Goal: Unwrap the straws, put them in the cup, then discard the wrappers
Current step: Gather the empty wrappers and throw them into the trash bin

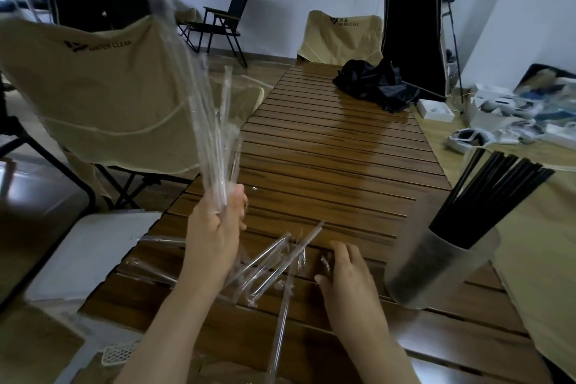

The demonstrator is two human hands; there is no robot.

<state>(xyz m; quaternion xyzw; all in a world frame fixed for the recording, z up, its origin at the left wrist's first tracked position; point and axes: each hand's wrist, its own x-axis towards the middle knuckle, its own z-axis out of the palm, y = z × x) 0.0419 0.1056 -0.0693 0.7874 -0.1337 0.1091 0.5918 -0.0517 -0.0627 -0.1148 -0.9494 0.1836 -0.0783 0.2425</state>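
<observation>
Left hand (218,224) gripped wrapper bundle (199,109), raised upper left. Right hand (346,277) open, flat over loose wrappers (268,265) on counter (327,165). Advice: rake strays together, pinch once.

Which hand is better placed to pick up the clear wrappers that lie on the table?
The right hand, probably. It rests open on the wooden table beside the loose wrappers, with nothing in it. The left hand is raised and already grips a bundle of wrappers.

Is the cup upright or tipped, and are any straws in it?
Upright. The cup stands on the slatted table with a bundle of black straws inside, leaning right.
</observation>
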